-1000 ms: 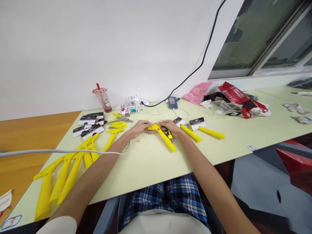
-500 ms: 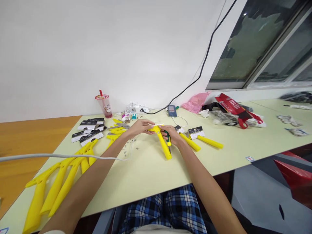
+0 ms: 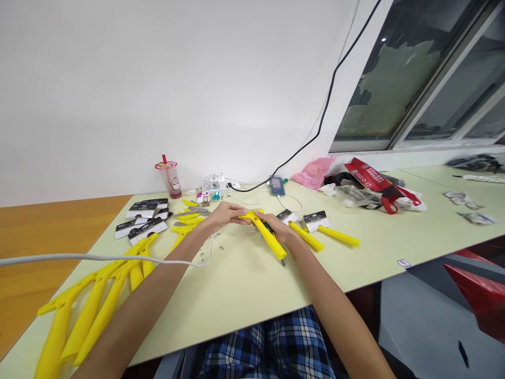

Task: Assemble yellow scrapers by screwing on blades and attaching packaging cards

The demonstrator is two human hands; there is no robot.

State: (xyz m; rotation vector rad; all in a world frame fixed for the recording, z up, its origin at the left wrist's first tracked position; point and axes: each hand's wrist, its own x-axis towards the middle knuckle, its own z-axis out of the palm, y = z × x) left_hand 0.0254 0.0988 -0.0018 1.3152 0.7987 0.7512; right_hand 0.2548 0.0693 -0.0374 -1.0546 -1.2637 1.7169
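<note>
A yellow T-shaped scraper handle point(image 3: 271, 241) is held over the middle of the table, its grip slanting down toward me. My left hand point(image 3: 226, 215) pinches the left end of its head. With the fingers of my right hand point(image 3: 278, 228) closed at the head's other end, that same hand also keeps a green-handled screwdriver point(image 3: 269, 227), mostly hidden behind the scraper handle; its metal tip shows below. Small screws point(image 3: 221, 248) lie loose on the table left of the handle. Several more yellow T-shaped handles point(image 3: 100, 295) are spread beside my left forearm.
Carded yellow-handled scrapers point(image 3: 338, 236) lie to the right. Black-and-white cards point(image 3: 147, 229) pile up at left, near yellow pieces with grey blades point(image 3: 194, 211). Behind are a drink cup point(image 3: 172, 181), a charging device point(image 3: 277, 185), a pink bag point(image 3: 314, 172) and a red bag point(image 3: 369, 176). A white cable point(image 3: 98, 257) crosses at left.
The scraper handle has turned in my hands, its lower end swinging right and toward me. The screwdriver is now more hidden behind it. The camera view has shifted slightly.
</note>
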